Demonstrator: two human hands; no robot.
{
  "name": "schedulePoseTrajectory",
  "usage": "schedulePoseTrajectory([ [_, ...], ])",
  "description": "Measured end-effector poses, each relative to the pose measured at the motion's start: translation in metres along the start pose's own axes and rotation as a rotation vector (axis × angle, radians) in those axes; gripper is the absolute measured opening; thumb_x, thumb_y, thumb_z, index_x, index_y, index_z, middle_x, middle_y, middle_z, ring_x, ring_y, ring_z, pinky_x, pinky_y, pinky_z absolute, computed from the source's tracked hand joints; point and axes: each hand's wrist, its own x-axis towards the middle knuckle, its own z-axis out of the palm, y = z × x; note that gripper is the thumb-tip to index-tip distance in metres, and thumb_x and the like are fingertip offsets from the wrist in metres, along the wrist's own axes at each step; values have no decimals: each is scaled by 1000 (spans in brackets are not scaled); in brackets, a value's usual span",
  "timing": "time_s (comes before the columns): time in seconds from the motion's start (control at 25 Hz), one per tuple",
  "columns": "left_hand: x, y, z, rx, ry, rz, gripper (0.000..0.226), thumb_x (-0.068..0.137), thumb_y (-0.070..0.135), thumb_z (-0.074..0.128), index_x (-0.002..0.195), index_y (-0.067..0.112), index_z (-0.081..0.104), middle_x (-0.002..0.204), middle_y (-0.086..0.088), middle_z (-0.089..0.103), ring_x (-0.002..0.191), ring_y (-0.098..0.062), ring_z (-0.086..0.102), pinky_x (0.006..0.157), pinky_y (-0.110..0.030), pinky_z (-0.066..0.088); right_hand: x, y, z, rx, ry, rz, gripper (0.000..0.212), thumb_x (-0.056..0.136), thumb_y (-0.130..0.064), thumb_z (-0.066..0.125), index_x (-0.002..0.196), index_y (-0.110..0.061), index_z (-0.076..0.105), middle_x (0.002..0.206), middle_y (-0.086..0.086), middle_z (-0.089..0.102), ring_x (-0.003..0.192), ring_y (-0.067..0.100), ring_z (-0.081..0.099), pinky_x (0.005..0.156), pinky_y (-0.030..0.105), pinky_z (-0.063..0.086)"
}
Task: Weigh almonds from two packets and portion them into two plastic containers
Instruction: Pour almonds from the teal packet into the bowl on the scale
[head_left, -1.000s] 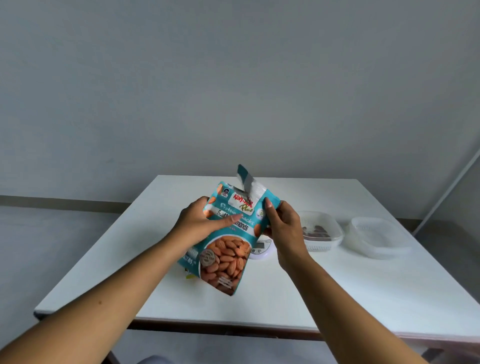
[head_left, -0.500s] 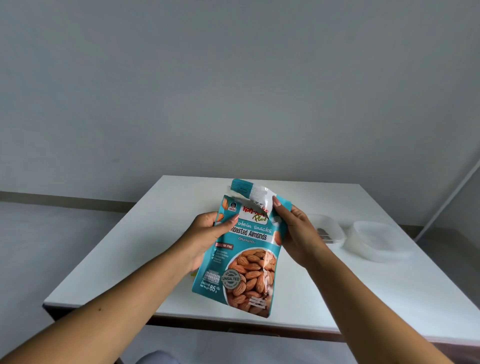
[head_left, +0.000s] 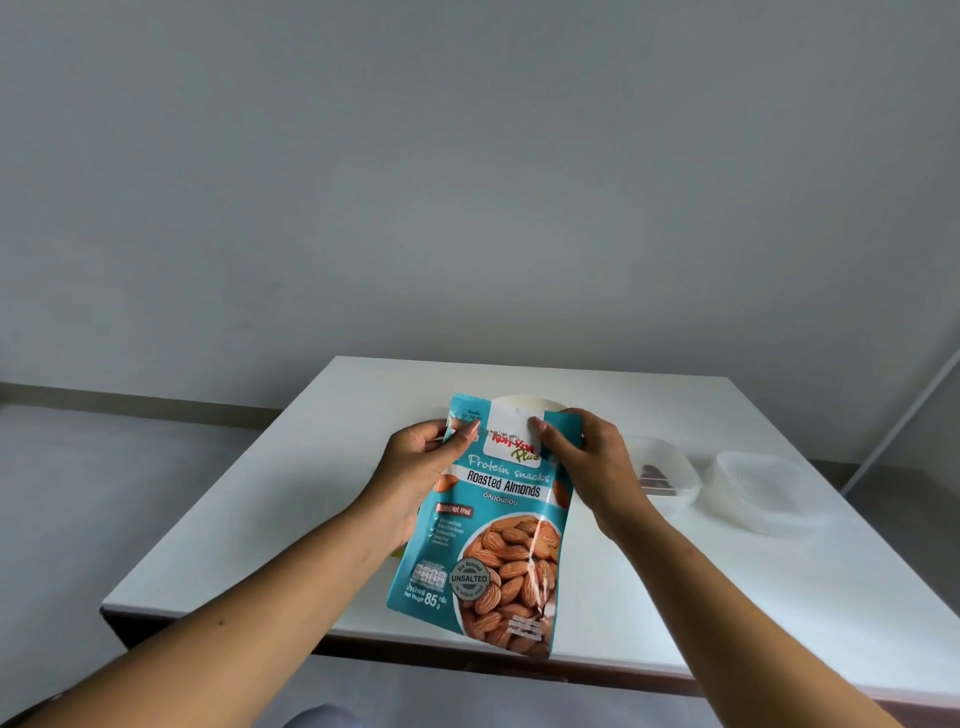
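Note:
A teal almond packet (head_left: 488, 540) labelled "Roasted Almonds" hangs upright above the near part of the white table (head_left: 291, 493). My left hand (head_left: 421, 462) pinches its top left corner. My right hand (head_left: 587, 457) grips the top right corner, thumb on the front. The packet's top is spread, showing a pale inner lining. To the right sit two clear plastic containers: the nearer container (head_left: 670, 467) holds a few dark almonds and is partly hidden by my right hand; the farther container (head_left: 763, 488) looks empty.
The table's front edge runs just below the packet. A small yellow-green scrap (head_left: 396, 552) peeks out under my left wrist. A bare grey wall stands behind, and a pale pole (head_left: 904, 421) leans at the far right.
The packet has swung from tilted to upright and come nearer to me. The torn flap that stuck up at its top is folded down, and the mouth is spread wider between my hands.

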Motion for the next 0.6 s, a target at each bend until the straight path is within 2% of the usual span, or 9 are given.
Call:
schedulePoseTrajectory([
  [0.2, 3, -3, -4, 40, 66, 68, 24, 87, 29, 67, 98, 8, 61, 91, -14, 77, 74, -26, 74, 61, -33, 58, -9, -3, 9, 88, 41, 27, 28, 88, -28, 62, 111, -19, 49, 109, 4, 63, 87, 24, 72, 65, 36, 63],
  [0.32, 1, -4, -2, -27, 84, 111, 21, 88, 29, 66, 86, 9, 60, 92, -16, 76, 76, -29, 73, 68, -39, 58, -16, -5, 12, 177, 37, 54, 32, 90, -33, 59, 115, -16, 48, 107, 4, 67, 83, 22, 74, 61, 32, 62],
  [0.44, 1, -3, 0, -74, 131, 148, 20, 88, 29, 65, 81, 10, 61, 90, -14, 75, 76, -28, 73, 71, -43, 57, -25, -2, 15, 234, -48, 24, 35, 88, -40, 59, 113, -16, 53, 104, 4, 72, 84, 22, 75, 67, 34, 62],
  [0.6, 0, -1, -1, -68, 175, 201, 14, 89, 25, 65, 86, 11, 67, 88, -11, 75, 74, -23, 73, 65, -37, 59, -31, 2, 17, 215, -51, 54, 34, 84, -31, 65, 107, -7, 56, 101, 8, 74, 80, 23, 75, 60, 30, 62],
])
